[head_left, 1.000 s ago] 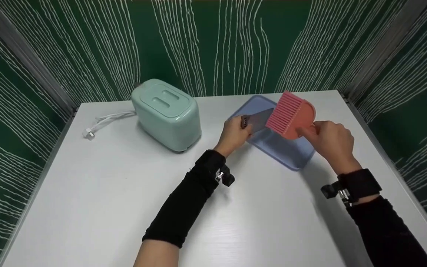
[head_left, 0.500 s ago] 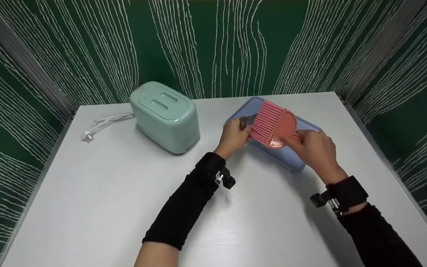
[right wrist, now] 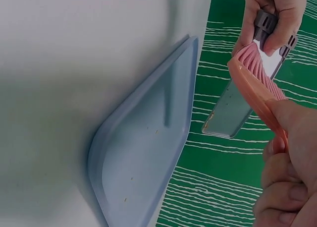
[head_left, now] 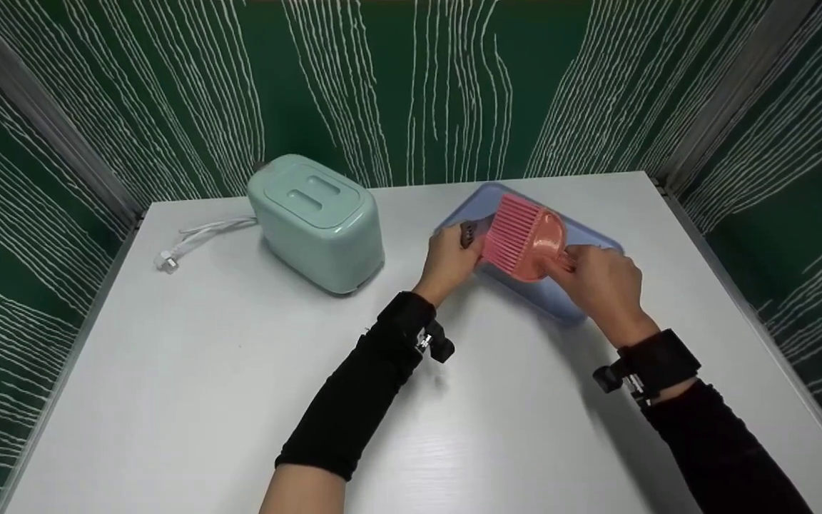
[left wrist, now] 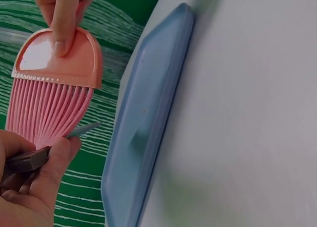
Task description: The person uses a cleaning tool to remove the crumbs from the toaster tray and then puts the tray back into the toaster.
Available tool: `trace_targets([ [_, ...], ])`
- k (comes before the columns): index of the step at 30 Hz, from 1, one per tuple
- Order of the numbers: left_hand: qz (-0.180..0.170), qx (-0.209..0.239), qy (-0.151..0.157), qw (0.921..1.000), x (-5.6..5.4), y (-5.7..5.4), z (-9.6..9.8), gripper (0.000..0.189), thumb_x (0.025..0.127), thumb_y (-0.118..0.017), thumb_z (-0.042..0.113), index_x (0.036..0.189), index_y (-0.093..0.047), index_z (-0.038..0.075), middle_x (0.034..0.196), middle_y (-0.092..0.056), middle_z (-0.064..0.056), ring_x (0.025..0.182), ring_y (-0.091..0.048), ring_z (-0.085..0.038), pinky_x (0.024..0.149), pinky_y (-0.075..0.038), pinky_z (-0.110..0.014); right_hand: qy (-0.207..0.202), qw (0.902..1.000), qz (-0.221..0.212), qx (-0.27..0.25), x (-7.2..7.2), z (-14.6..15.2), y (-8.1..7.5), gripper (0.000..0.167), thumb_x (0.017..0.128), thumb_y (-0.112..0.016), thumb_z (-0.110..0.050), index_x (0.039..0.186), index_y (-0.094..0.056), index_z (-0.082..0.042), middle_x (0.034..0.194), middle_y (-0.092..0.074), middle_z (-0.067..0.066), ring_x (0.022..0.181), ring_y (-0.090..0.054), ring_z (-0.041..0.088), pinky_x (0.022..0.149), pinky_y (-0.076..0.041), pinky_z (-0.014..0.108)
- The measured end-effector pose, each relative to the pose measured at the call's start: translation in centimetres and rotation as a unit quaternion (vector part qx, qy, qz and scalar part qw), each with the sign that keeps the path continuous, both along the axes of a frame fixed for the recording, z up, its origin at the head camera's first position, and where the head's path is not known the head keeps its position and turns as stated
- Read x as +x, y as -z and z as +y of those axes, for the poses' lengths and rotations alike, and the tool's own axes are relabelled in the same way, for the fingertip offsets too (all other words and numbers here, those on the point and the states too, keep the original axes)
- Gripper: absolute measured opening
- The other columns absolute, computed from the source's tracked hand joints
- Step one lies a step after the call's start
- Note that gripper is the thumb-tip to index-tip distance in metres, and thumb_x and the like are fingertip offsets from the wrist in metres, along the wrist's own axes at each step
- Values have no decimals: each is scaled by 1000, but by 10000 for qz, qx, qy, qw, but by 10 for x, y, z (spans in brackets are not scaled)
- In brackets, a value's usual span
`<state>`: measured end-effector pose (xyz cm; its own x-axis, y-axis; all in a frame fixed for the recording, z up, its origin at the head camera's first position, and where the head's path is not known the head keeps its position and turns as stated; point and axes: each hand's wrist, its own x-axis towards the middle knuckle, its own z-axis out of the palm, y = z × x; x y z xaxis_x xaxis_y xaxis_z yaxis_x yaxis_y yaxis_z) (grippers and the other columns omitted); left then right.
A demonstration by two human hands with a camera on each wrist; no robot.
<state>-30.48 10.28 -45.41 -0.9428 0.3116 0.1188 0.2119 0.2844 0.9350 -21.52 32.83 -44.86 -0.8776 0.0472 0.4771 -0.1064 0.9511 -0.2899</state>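
Observation:
My left hand point(head_left: 448, 258) grips the dark grey end of a flat crumb tray point(right wrist: 227, 110), which has small crumbs near its far end in the right wrist view. In my right hand point(head_left: 605, 285) is a brush point(head_left: 548, 239) with an orange head and pink bristles, pinched near its handle. Its bristles press on the crumb tray beside my left fingers and bend there. Below both hands a light blue tray point(right wrist: 138, 157) lies on the table with several crumbs in it. In the head view the brush hides most of the crumb tray.
A mint-green toaster point(head_left: 318, 225) stands left of the hands. Its white cord runs to a plug point(head_left: 166, 261) at the table's far left. Green walls with white lines enclose the white table point(head_left: 240, 400) at the back and sides.
The right hand has brought the brush left and slightly down, along the crumb tray up to the left fingers. The left hand has hardly moved.

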Motion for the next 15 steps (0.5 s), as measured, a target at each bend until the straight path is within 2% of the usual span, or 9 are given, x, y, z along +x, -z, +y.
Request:
trace_targets([
  [3,71,-67,-10,10000,0,0,1,30,108,-62,7,138,-63,2,110,-72,-16,87,-76,-18,70,-59,-20,65,10000,16,32,-1,2,1,58,94,-82,-46,58,-47,-17,49,-42,0,44,-40,17,44,-20,31],
  [5,196,-208,-34,9996,0,-1,1,27,108,-62,7,134,-64,2,105,-71,-12,86,-73,-14,70,-55,-18,110,9999,24,82,-2,4,1,58,95,-82,-44,57,-47,-17,49,-41,0,44,-38,17,45,-19,32],
  [9,452,-564,-87,9973,0,-2,1,10,107,-62,9,113,-67,3,88,-64,-1,77,-61,-6,66,-45,-17,162,9998,5,142,-4,8,3,58,96,-81,-43,58,-48,-15,50,-41,0,45,-36,16,45,-19,32],
  [12,424,-544,-51,9976,1,-2,2,7,107,-62,8,103,-65,3,82,-62,0,72,-61,-4,63,-46,-16,198,9994,30,270,-5,10,4,58,96,-81,-43,59,-48,-14,49,-42,2,44,-37,18,44,-19,32],
  [15,345,-479,-15,9983,3,-4,2,5,107,-62,8,105,-65,4,84,-67,-2,73,-66,-4,63,-50,-15,308,9983,69,485,-7,13,5,58,97,-80,-42,59,-47,-13,48,-43,4,43,-39,20,44,-19,33],
])
